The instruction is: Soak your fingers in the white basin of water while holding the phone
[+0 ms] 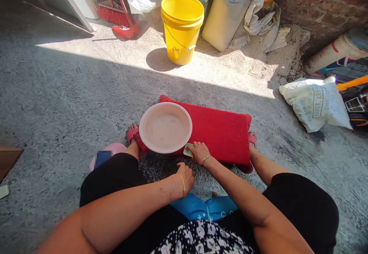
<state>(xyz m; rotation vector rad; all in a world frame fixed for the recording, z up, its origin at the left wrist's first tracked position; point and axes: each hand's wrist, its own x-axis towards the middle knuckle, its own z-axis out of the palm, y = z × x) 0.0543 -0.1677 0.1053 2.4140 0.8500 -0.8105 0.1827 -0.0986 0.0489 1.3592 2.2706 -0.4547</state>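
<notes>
A pale pink plastic basin [166,128] rests on the left end of a red plush mat [221,129], which looks folded into a long block. My right hand [200,152] is at the mat's near edge, just right of the basin, with its fingers closed over a small flat piece, pale green and white [188,150]. I cannot make out what kind of thing that piece is. Closer to my body, my left hand [186,177] hangs with curled fingers below the basin, apart from it, and nothing shows in it. Dark, wet-looking concrete lies beneath.
Beyond the mat stands a yellow bucket [183,31]. A red broom [113,12] and dustpan [126,29] are at the back left. Filled sacks [227,14] lean by the brick wall [322,0]. A white printed bag [316,102] lies right. My feet flank the mat.
</notes>
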